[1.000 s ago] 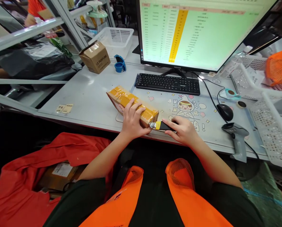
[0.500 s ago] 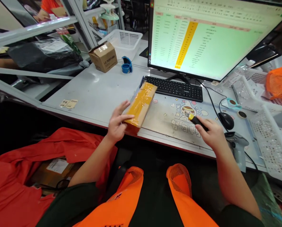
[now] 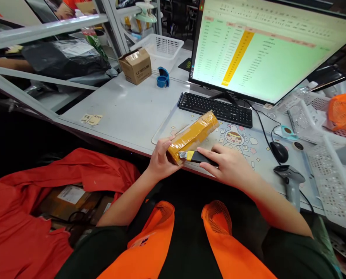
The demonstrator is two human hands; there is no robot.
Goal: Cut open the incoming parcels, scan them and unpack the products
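Observation:
A long cardboard box (image 3: 194,133) wrapped in shiny yellow-brown tape lies slantwise over the desk mat, its near end by the desk's front edge. My left hand (image 3: 162,161) grips that near end from the left, with some fingers hidden by the box. In my right hand (image 3: 226,161) is a utility knife (image 3: 200,157) with a black handle and a yellow collar. Its metal tip touches, or nearly touches, the near end of the box; the exact contact cannot be made out.
Behind the box are a keyboard (image 3: 216,108) and a monitor (image 3: 265,50). A mouse (image 3: 279,152), a barcode scanner (image 3: 290,180) and white baskets (image 3: 332,174) stand at the right. Back left are a LE PERFUME carton (image 3: 135,66) and a blue tape dispenser-like object (image 3: 162,78).
The box was turned, first pointing away and now slanting to the far right. My right hand drew the knife off to the right, then brought it back to the box's near end.

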